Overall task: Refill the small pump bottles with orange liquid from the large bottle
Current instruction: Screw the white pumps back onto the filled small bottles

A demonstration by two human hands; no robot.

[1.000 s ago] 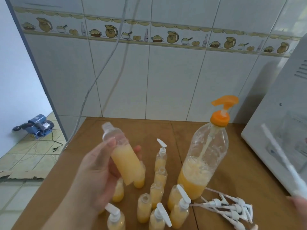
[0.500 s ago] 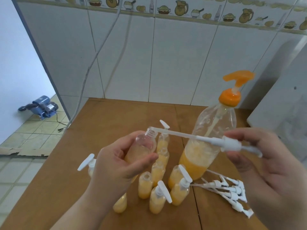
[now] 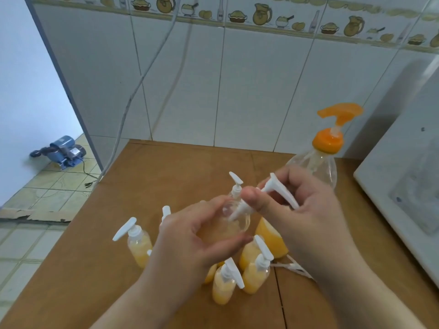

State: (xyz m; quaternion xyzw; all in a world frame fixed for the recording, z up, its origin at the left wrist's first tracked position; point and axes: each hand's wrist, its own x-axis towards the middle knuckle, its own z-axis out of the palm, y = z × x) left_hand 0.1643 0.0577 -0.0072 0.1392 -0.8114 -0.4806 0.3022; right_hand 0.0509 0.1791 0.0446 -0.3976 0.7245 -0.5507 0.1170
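Note:
My left hand [image 3: 199, 241] grips a small clear bottle [image 3: 234, 222] of orange liquid, tilted, above the table. My right hand [image 3: 306, 210] pinches a white pump head [image 3: 273, 188] whose tube is down inside that bottle's neck. Behind my right hand stands the large bottle [image 3: 318, 167] with an orange pump top [image 3: 332, 129], partly filled with orange liquid. Several small filled bottles stand below my hands, some capped with white pumps [image 3: 228, 283], one off to the left [image 3: 137, 243]. Loose white pump heads [image 3: 294, 269] lie on the table, mostly hidden by my right arm.
The wooden table [image 3: 166, 176] meets a tiled wall at the back. A white appliance [image 3: 403, 186] fills the right side. A grey cable [image 3: 133, 96] hangs down the wall at the left. On the floor to the left sits a blue pump motor [image 3: 61, 150].
My right hand has pushed the pump's tube down into the small bottle and closed in on my left hand. Both hands sit lower and nearer the middle.

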